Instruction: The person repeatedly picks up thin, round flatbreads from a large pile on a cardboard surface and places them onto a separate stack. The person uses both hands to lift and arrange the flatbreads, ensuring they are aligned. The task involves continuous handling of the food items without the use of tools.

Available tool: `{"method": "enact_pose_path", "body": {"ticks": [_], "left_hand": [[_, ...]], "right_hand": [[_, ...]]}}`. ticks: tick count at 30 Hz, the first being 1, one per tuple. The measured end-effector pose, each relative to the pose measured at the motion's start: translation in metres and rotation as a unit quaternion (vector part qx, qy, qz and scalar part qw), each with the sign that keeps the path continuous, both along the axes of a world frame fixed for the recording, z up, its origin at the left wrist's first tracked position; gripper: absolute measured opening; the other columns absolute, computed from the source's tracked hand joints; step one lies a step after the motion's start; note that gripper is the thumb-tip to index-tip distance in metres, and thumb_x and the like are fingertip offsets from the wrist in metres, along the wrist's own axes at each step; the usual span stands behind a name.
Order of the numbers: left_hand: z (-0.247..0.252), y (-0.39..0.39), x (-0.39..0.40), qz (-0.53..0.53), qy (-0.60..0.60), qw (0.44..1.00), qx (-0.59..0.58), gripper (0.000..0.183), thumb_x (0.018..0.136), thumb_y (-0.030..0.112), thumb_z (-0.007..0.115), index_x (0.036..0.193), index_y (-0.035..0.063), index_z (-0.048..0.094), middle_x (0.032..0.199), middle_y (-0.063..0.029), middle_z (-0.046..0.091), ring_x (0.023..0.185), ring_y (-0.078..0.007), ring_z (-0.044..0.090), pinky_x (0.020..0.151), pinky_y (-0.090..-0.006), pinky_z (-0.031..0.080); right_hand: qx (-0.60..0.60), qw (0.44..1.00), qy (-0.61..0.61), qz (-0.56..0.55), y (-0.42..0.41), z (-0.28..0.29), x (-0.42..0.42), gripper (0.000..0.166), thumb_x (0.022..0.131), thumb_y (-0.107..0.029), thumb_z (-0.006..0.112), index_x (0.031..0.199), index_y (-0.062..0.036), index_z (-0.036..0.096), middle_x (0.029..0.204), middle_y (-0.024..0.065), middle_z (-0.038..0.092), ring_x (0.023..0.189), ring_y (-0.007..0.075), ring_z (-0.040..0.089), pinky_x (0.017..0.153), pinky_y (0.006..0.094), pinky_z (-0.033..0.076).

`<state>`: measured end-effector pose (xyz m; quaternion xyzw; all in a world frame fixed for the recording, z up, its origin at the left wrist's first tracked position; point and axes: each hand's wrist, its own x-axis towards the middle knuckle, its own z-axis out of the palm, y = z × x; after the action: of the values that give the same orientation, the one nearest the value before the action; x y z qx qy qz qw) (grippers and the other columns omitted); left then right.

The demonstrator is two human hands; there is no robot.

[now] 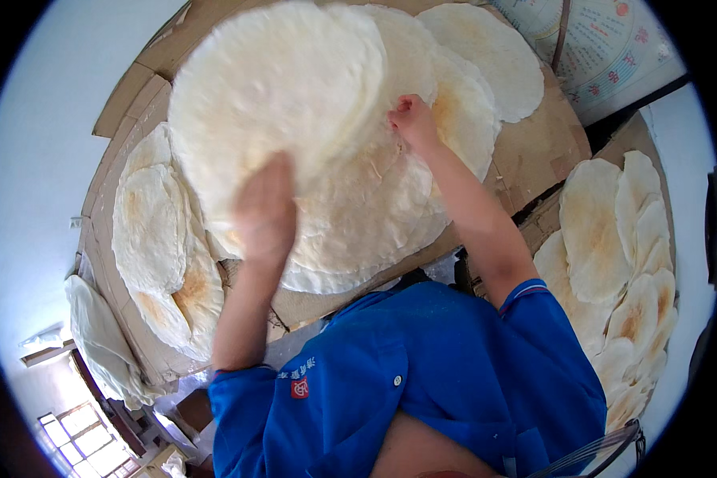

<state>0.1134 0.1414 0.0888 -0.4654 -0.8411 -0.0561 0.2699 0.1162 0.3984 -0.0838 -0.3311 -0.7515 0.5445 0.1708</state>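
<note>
A large, round, pale flatbread [269,89] lies over a broad overlapping pile of thin flatbreads [358,221] in front of me. Its right edge is smeared by motion. My left hand [266,206] is over the near part of this upper flatbread, too blurred to show whether its fingers grip the bread. My right hand [415,122], fingers curled together, is just beyond the upper bread's right edge, above the pile. Nothing shows between its fingers, and contact with the sheets below is unclear. Beside it lies a flatbread with a browned patch [454,110].
Brown cardboard [538,155] covers the work surface. More flatbreads [152,230] lie at the left, one [490,57] at the far right, and several overlapping ones [597,239] on a separate surface at right. A pale cloth or plastic bundle [98,334] hangs at the left edge.
</note>
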Motion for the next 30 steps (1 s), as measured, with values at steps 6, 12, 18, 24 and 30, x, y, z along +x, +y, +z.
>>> {"method": "enact_pose_path", "body": {"ticks": [6,12,18,24,30], "left_hand": [[-0.110,0.012,0.025,0.022,-0.141,0.987,0.077,0.032,0.063,-0.002,0.050,0.094,0.0015,0.053,0.085,-0.0117,0.058,0.071,-0.0256,0.057,0.060,-0.0336,0.048],[-0.077,0.004,0.012,0.093,-0.239,0.945,0.202,0.040,0.054,-0.008,0.053,0.092,0.0050,0.057,0.083,-0.0120,0.059,0.072,-0.0283,0.058,0.061,-0.0343,0.047],[-0.089,0.000,0.018,0.109,-0.296,0.920,0.233,0.040,0.053,-0.007,0.053,0.091,0.0050,0.057,0.082,-0.0116,0.060,0.072,-0.0278,0.058,0.060,-0.0332,0.048],[-0.091,-0.017,0.027,-0.012,-0.258,0.952,0.167,0.044,0.058,0.015,0.071,0.096,0.0025,0.053,0.102,-0.0130,0.055,0.094,-0.0313,0.051,0.081,-0.0383,0.041],[-0.137,-0.115,0.041,0.133,-0.833,0.421,0.333,0.065,0.073,0.059,0.045,0.095,-0.0025,0.051,0.090,-0.0153,0.059,0.080,-0.0284,0.057,0.075,-0.0362,0.044]], "right_hand": [[0.103,0.989,-0.100,0.040,0.005,0.011,-0.006,0.039,0.072,-0.025,0.060,0.101,-0.0009,0.051,0.090,0.0165,0.059,0.087,0.0291,0.056,0.075,0.0340,0.043],[0.161,0.981,-0.104,0.020,0.001,0.025,-0.016,0.036,0.067,-0.021,0.064,0.091,0.0026,0.052,0.091,0.0200,0.059,0.088,0.0322,0.056,0.072,0.0397,0.045],[0.084,0.982,-0.127,0.110,0.007,0.009,-0.026,0.037,0.073,-0.021,0.060,0.101,0.0016,0.053,0.093,0.0144,0.060,0.085,0.0275,0.058,0.076,0.0361,0.044],[-0.557,0.824,0.081,0.062,-0.015,0.073,-0.009,0.045,0.084,-0.032,0.046,0.117,-0.0007,0.045,0.117,0.0150,0.048,0.107,0.0237,0.047,0.092,0.0356,0.038],[-0.347,0.926,0.000,0.149,-0.033,0.101,-0.008,0.053,0.075,-0.017,0.063,0.116,0.0074,0.041,0.115,0.0189,0.048,0.105,0.0254,0.049,0.091,0.0352,0.039]]}}
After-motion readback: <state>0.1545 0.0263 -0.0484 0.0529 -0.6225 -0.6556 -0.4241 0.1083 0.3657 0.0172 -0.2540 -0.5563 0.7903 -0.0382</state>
